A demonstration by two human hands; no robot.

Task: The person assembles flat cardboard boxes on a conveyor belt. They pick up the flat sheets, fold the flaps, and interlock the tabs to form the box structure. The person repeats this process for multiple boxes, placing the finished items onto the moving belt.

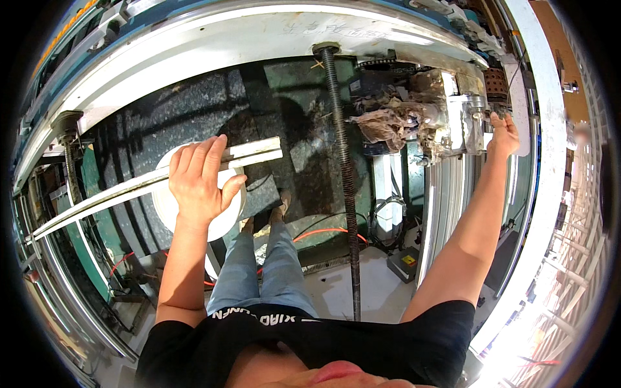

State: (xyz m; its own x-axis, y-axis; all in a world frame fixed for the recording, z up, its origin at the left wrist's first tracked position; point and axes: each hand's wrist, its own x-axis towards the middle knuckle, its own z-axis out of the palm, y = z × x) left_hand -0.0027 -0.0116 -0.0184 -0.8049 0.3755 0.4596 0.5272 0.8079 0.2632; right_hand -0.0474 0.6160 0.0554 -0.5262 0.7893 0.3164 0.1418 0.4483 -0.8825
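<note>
Bar: long, pale and slim, with a dark groove along it, the bar (255,151) slants from far left to just right of my left hand (198,193), passing above a round white disc (228,218).
Left hand: my fingers (214,158) drape across the bar, thumb spread to the near side; I cannot tell whether they grip or only rest.
Bar's handling: I judge it light for its length and fairly stiff, though likely to swing at its long left end; its curve may be only the lens. The smooth faces could slide under a dry palm.
Bar's hold: across both long edges, nearer its middle than where my hand lies, would balance it better.
Right hand: well apart, my right hand (504,137) has its fingers bent at a metal fitting (476,105); whether they pinch it, I cannot tell.
Fitting's handling: it looks hard, heavy and fixed to the machine; the outer end seems the place to hold.
Clump: left of the fitting, a ragged brown clump (388,123) looks soft and crumbly.
</note>
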